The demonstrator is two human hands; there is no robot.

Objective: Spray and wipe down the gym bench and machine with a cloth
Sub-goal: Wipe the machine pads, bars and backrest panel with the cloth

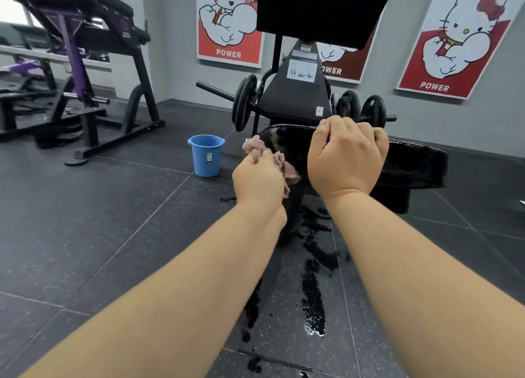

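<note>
Centre of frame: the left hand [257, 176], fingers curled tightly, grips a crumpled pink fabric cloth [290, 176] and holds it against the left end of a black glossy padded vinyl seat [412, 161]. Just right of it, the right hand [346, 156] is clenched over the seat's far edge, apparently to steady it. The seat belongs to a black steel machine [301, 93] carrying round weight plates [243, 104], upper centre.

The cloth looks soft, light and damp. It is best bunched in the fist so that a broad fold meets the surface. The vinyl appears firm but slick where wet, so the rolled edge likely gives the surest hold.

Left of centre, a blue plastic bucket [206, 156] stands on the dark floor. Wet patches [312, 292] lie at lower centre.
</note>
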